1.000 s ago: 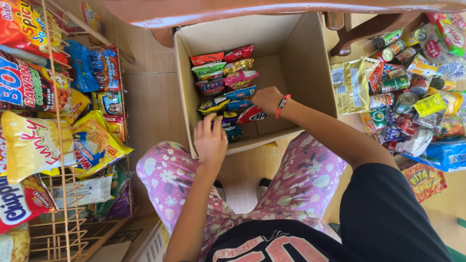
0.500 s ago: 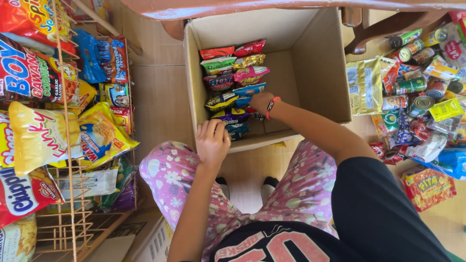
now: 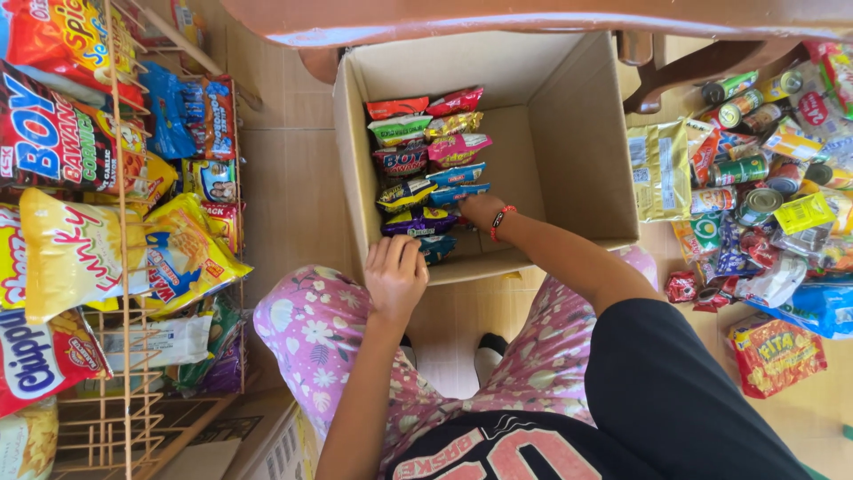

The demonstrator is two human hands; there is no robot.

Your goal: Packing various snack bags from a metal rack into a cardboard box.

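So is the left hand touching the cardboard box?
Touching. The head view shows the left hand resting on the near rim of the cardboard box, its fingers curled over the edge with no gap showing.

Daylight is falling evenly, bright, no harsh hotspots; source dir. cannot tell; cardboard box (image 3: 569, 151) interior is sitting slightly darker at the back wall; soft shadow is lying under the knees on the floor (image 3: 284, 204); foil packs at right are giving off small glints; wide-angle lens is bowing lines at the edges; wire rack (image 3: 124, 267) at left is looking soft w/ slight blur; centre is staying sharp.
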